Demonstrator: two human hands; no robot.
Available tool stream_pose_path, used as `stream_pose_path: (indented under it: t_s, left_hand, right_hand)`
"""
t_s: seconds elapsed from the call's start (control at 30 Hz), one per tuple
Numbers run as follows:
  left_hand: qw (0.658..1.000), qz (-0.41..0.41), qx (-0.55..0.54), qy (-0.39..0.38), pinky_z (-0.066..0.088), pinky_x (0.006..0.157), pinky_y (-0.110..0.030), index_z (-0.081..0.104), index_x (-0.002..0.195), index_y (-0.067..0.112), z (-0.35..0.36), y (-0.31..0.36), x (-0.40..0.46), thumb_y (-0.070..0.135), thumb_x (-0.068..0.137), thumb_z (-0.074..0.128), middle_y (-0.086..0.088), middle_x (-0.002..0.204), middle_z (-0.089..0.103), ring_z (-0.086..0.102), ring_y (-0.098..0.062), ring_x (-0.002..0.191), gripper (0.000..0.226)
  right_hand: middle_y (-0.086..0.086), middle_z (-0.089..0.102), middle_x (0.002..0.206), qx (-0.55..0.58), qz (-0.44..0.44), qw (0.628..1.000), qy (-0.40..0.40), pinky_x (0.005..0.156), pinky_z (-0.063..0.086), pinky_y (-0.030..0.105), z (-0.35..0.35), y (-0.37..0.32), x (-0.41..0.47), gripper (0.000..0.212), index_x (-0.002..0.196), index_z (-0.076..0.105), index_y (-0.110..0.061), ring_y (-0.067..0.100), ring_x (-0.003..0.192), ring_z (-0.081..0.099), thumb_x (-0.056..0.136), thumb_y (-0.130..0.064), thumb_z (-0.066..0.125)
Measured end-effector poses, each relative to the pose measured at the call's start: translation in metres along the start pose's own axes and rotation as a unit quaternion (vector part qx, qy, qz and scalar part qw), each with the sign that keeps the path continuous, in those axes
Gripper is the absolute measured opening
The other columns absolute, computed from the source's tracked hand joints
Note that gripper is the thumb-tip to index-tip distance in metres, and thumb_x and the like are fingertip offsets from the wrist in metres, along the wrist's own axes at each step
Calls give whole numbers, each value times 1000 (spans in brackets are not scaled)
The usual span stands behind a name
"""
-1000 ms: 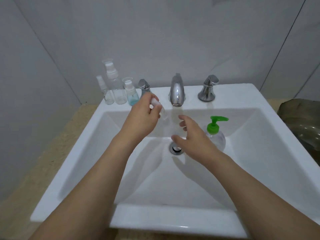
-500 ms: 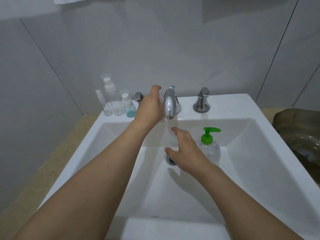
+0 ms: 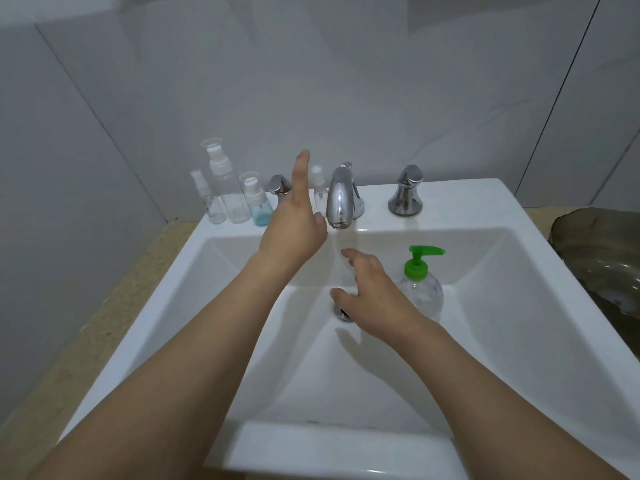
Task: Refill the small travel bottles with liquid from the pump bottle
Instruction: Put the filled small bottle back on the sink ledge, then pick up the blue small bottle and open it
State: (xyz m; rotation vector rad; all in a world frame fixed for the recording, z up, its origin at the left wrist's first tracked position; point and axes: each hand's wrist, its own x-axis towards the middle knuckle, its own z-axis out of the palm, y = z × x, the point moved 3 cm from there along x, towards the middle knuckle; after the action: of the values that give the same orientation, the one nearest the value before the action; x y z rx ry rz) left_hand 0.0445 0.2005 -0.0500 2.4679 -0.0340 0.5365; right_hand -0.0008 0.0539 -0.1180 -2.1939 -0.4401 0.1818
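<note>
Empty, both: left hand [image 3: 294, 223] fingers straight, just left of faucet [image 3: 341, 199]; right hand [image 3: 372, 294] relaxed below it. Travel bottles [image 3: 230, 188] left of faucet; pump bottle [image 3: 422, 285] lower right, in sink [image 3: 502, 306].

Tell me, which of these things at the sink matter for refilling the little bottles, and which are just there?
For the job: pump bottle; three travel bottles; spray bottle beside the left hand; right hand.

Just there: faucet; handles; sink; drain.
</note>
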Motion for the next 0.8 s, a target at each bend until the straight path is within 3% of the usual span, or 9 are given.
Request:
stream_pose_path:
  t_s: [0.1,0.2,0.33,0.5,0.63,0.8]
  left_hand:
    - [999,25,23,32,51,77,-41,32,151,19,-14,3,-26,4,91,52,-7,110,61,61,-24,82,65]
    - [987,66,80,123,49,71,-39,54,131,10,-33,2,-47,3,90,55,-4,115,61,54,-20,78,42]
    - [977,40,146,152,42,64,-37,51,136,9,-50,-5,-35,6,92,53,-9,137,52,61,-32,91,44]
    - [975,-17,204,88,48,77,-45,30,154,2,-52,-21,-8,8,93,49,-13,161,28,59,-41,112,64]
    - [967,-54,245,45,42,75,-44,21,158,2,-47,-36,1,4,91,49,-14,163,22,60,-44,108,73]
    - [970,-52,229,60,43,72,-46,36,148,3,-48,-43,-1,-3,88,48,-17,164,22,63,-46,94,61]
  right_hand:
    - [-2,29,148,0,4,1000,-7,105,40,35,1,0,0,65,150,23,-27,16,129,40,94,-30,56]
    - [-3,29,148,-5,6,1000,-14,104,41,37,3,-1,0,64,149,23,-28,16,129,41,93,-29,56]
    - [-2,29,148,-2,15,1000,-25,103,42,37,4,0,-1,64,149,24,-28,16,123,45,93,-28,56]
    - [-3,30,146,-2,20,999,-32,101,43,38,5,1,-2,63,148,25,-29,15,114,48,93,-27,56]
    - [-4,31,145,0,18,999,-30,100,44,39,6,2,-1,63,148,25,-30,14,114,48,93,-28,56]
    - [-3,31,144,7,14,999,-36,100,45,40,7,2,1,64,149,25,-30,14,114,48,93,-28,56]
